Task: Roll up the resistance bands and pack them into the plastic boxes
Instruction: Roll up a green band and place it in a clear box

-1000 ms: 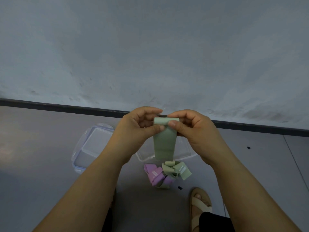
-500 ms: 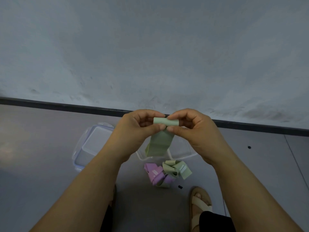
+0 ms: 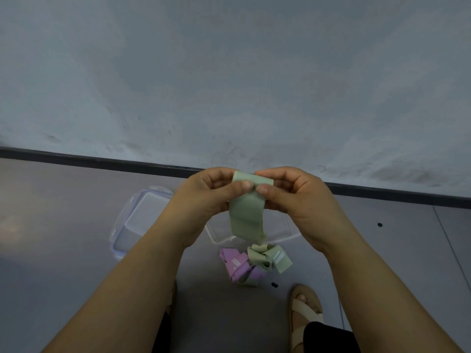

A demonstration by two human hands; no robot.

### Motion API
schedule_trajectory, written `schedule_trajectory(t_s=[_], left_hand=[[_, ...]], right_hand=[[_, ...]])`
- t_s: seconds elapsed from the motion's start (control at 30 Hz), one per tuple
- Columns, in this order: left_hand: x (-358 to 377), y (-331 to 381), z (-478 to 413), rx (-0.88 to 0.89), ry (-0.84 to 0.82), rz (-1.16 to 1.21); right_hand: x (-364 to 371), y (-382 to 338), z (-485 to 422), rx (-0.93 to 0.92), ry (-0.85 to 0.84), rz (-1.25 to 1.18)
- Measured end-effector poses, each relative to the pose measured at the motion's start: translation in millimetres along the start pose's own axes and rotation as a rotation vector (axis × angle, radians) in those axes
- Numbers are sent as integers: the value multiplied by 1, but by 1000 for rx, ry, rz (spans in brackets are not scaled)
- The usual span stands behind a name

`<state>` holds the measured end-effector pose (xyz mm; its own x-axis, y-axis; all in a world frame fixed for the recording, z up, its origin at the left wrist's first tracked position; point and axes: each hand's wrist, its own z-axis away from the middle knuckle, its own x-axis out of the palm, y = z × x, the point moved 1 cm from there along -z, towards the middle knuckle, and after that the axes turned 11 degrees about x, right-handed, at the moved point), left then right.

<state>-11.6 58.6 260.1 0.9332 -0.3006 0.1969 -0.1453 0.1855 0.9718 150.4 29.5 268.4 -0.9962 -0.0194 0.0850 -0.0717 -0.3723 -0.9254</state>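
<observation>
Currently, both hands are raised in front of the dark skirting strip (image 3: 102, 160). The left hand (image 3: 204, 197) and the right hand (image 3: 293, 197) hold one green band (image 3: 246, 217) between them. Its upper end is wound into a short roll (image 3: 252, 179). Each hand pinches one end of the roll, thumb in front and curled fingers behind. The two thumb tips press the front face of the band just below the roll and lie almost touching. The unrolled remainder hangs down as a flat strip, and its lower edge ends in front of the near rim of the clear box (image 3: 289, 231).

That box sits open on the grey floor (image 3: 63, 250), largely hidden by the hands and the strip. To its left lies a second clear plastic piece (image 3: 142, 220) with a bluish rim. Whether it is a lid alone or a closed box cannot be told.

On the near side of the box is a loose pile: a purple band (image 3: 244, 270) and a pale green band (image 3: 262, 256), tangled and touching. The purple band carries a pale label patch (image 3: 235, 263). The pale green band carries a printed block (image 3: 279, 258) with a row of small marks above it. Both prints are too small to read.

A small black object (image 3: 274, 284) lies just beside the pile. A sandalled foot (image 3: 304, 309) rests near the bottom edge.
</observation>
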Motion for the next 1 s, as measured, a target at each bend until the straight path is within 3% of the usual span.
schedule_trajectory(t_s=[0.23, 0.4, 0.6, 0.77, 1.0], left_hand=[[-9, 4, 0, -59, -80, 4], [-16, 9, 5, -252, -290, 63], [-15, 5, 6, -360, -495, 199], [-14, 3, 6, -343, -568, 162], [-13, 4, 6, -316, -543, 164]], right_hand=[[-1, -4, 5, -56, -16, 252], [0, -11, 15, 41, -349, 429], [3, -15, 20, 5, -475, 562], [0, -13, 20, -19, -436, 589], [-3, -10, 18, -64, -363, 528]])
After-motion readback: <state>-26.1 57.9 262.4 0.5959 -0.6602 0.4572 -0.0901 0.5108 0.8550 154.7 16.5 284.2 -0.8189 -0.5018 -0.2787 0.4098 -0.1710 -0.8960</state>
